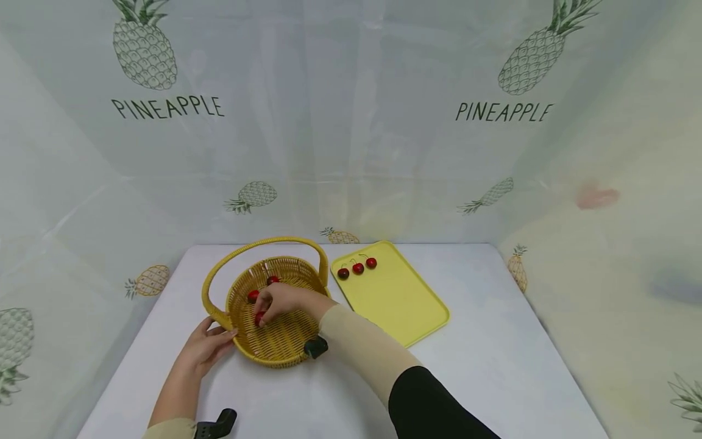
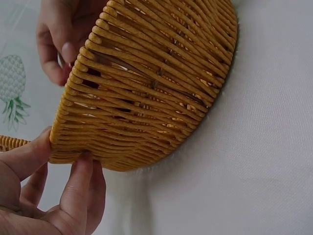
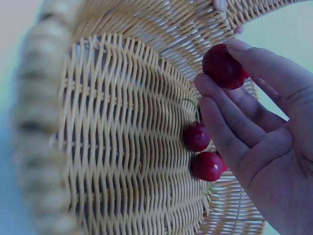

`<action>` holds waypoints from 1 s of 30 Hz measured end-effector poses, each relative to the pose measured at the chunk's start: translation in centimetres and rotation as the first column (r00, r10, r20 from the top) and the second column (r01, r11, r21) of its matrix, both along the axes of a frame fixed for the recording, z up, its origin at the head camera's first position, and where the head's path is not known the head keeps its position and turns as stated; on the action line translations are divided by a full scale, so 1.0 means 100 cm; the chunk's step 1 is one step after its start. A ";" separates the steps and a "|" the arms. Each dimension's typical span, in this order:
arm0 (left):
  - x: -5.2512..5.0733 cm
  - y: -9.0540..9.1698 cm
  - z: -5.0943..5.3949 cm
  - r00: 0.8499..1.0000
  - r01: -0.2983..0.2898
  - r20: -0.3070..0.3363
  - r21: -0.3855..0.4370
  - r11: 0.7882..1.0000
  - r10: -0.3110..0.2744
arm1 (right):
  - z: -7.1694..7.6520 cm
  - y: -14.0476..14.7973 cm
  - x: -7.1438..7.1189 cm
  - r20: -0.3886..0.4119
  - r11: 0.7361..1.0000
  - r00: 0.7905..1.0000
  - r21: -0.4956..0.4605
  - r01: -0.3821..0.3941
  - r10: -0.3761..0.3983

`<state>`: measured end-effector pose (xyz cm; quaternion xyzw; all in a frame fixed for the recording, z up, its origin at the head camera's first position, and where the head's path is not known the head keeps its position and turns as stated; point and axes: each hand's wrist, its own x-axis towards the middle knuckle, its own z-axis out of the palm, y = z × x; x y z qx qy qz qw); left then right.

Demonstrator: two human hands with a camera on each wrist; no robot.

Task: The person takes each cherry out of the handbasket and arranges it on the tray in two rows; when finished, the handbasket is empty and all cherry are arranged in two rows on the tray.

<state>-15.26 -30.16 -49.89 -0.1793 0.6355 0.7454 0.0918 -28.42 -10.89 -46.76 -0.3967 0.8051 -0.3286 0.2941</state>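
A yellow-brown wicker basket [image 1: 274,350] with a tall arched handle stands on the left half of the table. My left hand [image 1: 205,347] pinches its rim at the left, near the foot of the handle; in the left wrist view the thumb is on one side of the rim and fingers are on the other. Inside the basket, my right hand [image 1: 282,300] holds a dark red cherry [image 3: 222,66] between thumb and fingertips. Other cherries [image 3: 207,166] lie on the woven bottom below that hand, partly hidden by its fingers.
Right of the basket lies a yellow tray [image 1: 395,299] with three stemmed cherries [image 1: 358,268] in a row near its far left corner. The white table [image 1: 482,366] is bordered by a pineapple-print sheet [image 1: 351,122] behind and at the sides.
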 end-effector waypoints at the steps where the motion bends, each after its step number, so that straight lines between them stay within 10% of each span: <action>1: 0.000 0.000 0.000 1.000 0.004 -0.002 -0.001 1.000 -0.004 | 0.000 0.003 0.001 0.002 1.000 1.000 -0.005 -0.003 0.003; 30: -0.002 -0.002 0.000 1.000 0.011 0.003 0.000 1.000 -0.011 | 0.026 0.077 0.018 -0.055 0.998 0.996 -0.007 -0.069 0.069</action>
